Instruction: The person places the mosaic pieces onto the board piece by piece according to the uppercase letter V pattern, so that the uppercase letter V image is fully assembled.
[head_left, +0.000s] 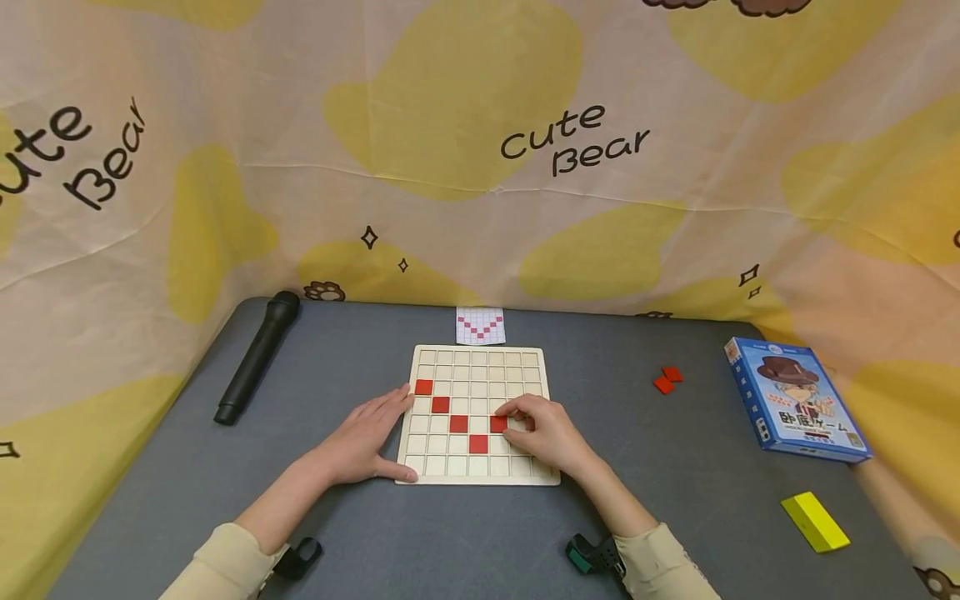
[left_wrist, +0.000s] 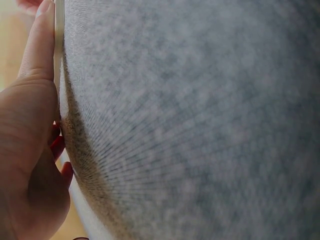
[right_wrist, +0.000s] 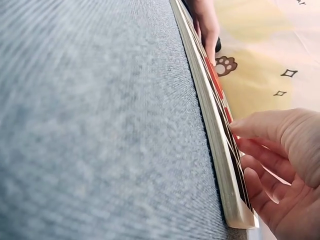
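Note:
A pale wooden grid board [head_left: 455, 468] lies flat on the grey table, with several red square tiles [head_left: 458, 424] in its cells, stepping down to the right and then up. My left hand [head_left: 367, 437] rests along the board's left edge, fingers extended and thumb at the near corner. Over the right half of the grid, my right hand [head_left: 551, 433] pinches a red tile [head_left: 498, 424] between thumb and index finger, right at the board's surface. The right wrist view shows that hand [right_wrist: 285, 165] low beside the board's edge [right_wrist: 212, 135].
Behind the board is a small pattern card [head_left: 481, 327] with a pink V shape. A black microphone [head_left: 258, 358] lies to the left. Two loose red tiles [head_left: 663, 385], a blue game box [head_left: 798, 400] and a yellow block [head_left: 816, 522] lie to the right. Printed cloth [head_left: 450, 250] hangs behind.

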